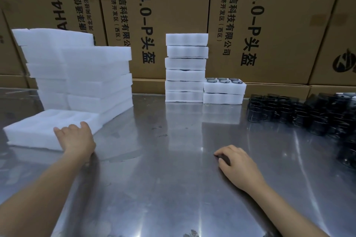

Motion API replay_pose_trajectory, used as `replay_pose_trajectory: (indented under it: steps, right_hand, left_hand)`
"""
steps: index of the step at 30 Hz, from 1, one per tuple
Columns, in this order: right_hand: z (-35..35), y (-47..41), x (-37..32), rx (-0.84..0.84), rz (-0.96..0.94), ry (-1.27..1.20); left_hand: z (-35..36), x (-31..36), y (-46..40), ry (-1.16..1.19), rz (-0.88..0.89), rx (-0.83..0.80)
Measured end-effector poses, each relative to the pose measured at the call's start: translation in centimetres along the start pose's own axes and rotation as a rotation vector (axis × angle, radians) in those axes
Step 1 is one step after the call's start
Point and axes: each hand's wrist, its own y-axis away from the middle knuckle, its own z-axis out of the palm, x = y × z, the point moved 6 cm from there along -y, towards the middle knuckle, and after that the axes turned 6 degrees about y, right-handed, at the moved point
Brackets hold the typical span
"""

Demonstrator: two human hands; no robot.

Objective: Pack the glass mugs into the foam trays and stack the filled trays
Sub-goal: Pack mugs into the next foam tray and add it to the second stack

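My left hand (77,138) lies on the near corner of an empty white foam tray (38,129) at the left edge of the shiny steel counter (163,169), fingers curled over its rim. My right hand (238,165) rests on bare counter, grip loosely curled, holding nothing. At the far edge, a short stack's top foam tray (224,87) holds six glass mugs (222,81); loose dark glass mugs (300,113) crowd the right edge.

Single head-worn view, looking forward and down across steel table (173,179), cardboard boxes (173,15) behind
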Motion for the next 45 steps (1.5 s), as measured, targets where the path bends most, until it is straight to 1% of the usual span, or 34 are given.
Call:
replay_pose_trajectory:
  steps: [2,5,6,9,12,13,14,17,19,21,23,25,26,28,29,30,31,32,33,35,36,37,38,40,42,45]
  right_hand:
    - [0.0,0.0,0.0,-0.006,0.002,-0.016]
    - [0.0,-0.1,0.0,-0.012,0.009,-0.027]
    - [0.0,-0.1,0.1,-0.013,0.012,-0.032]
    - [0.1,-0.1,0.1,-0.013,0.016,-0.042]
    - [0.1,-0.1,0.2,-0.013,0.016,-0.056]
    - [0.1,-0.2,0.3,-0.008,0.029,-0.096]
    - [0.0,-0.2,0.6,0.007,0.06,-0.184]
    - [-0.7,-0.5,1.6,0.119,0.21,-0.616]
    - [-1.1,-0.6,2.4,0.177,0.271,-0.819]
    - [-1.4,-0.7,3.6,0.161,0.318,-0.957]
    - [-1.4,-0.6,5.1,0.08,0.377,-1.079]
    - [-1.3,-0.6,6.4,0.013,0.424,-1.169]
    - [-1.2,-0.7,6.7,-0.007,0.425,-1.18]
    - [-1.1,-0.9,6.9,-0.023,0.409,-1.155]
    - [-1.0,-1.0,6.9,-0.015,0.405,-1.144]
    - [-1.0,-1.0,6.9,0.0,0.407,-1.144]
    - [-1.0,-1.0,7.0,0.02,0.418,-1.156]
    - [-1.1,-0.9,7.0,0.043,0.434,-1.174]
    - [-1.2,-1.0,7.2,0.07,0.457,-1.193]
    - [-1.3,-1.2,7.7,0.111,0.502,-1.216]
    - [-1.4,-1.3,7.8,0.119,0.515,-1.221]
    - [-1.3,-1.5,7.9,0.119,0.519,-1.223]
    - [-1.2,-1.8,7.9,0.109,0.519,-1.215]
    - [-1.1,-2.3,7.9,0.08,0.496,-1.151]
    - [-1.2,-2.9,8.3,0.07,0.484,-1.06]
    - [-1.2,-3.6,9.7,0.035,0.517,-1.047]
  left_hand:
    - [-0.6,0.2,-0.2,0.095,0.069,0.009]
    - [-1.3,1.8,0.8,0.438,0.169,-0.006]
    - [-1.7,2.8,1.7,0.516,0.189,-0.015]
    - [-3.5,6.9,5.7,0.55,0.329,0.001]
    - [-5.5,12.0,11.5,0.598,0.523,-0.008]
    - [-6.2,13.8,13.5,0.625,0.593,-0.023]
    - [-6.9,15.7,15.5,0.658,0.665,-0.042]
    - [-8.8,20.7,21.2,0.743,0.87,-0.069]
    - [-10.0,23.0,24.2,0.74,0.985,0.002]
    - [-10.8,24.6,26.1,0.699,1.062,0.077]
    - [-10.7,25.4,26.8,0.718,1.094,0.062]
    - [-10.5,25.5,26.5,0.798,1.069,0.023]
    - [-10.5,25.3,26.1,0.833,1.047,0.034]
    - [-11.0,24.0,24.4,0.881,0.982,0.136]
    - [-11.1,23.1,22.9,0.896,0.928,0.191]
    - [-11.1,22.2,20.9,0.923,0.862,0.211]
    - [-11.0,21.0,18.7,0.961,0.774,0.186]
    - [-10.1,19.7,16.0,1.03,0.666,0.095]
    - [-8.9,18.6,13.6,1.148,0.549,-0.065]
    - [-5.2,17.6,11.4,1.504,0.324,-0.523]
    - [-3.8,17.7,11.5,1.715,0.247,-0.734]
    - [-2.9,17.8,11.8,1.883,0.184,-0.848]
    - [-2.1,18.1,12.0,1.969,0.143,-0.877]
    - [-1.2,19.1,12.1,1.995,0.098,-0.858]
    - [-1.4,20.1,12.3,1.953,0.116,-0.829]
    - [-2.1,21.7,12.6,1.925,0.181,-0.874]
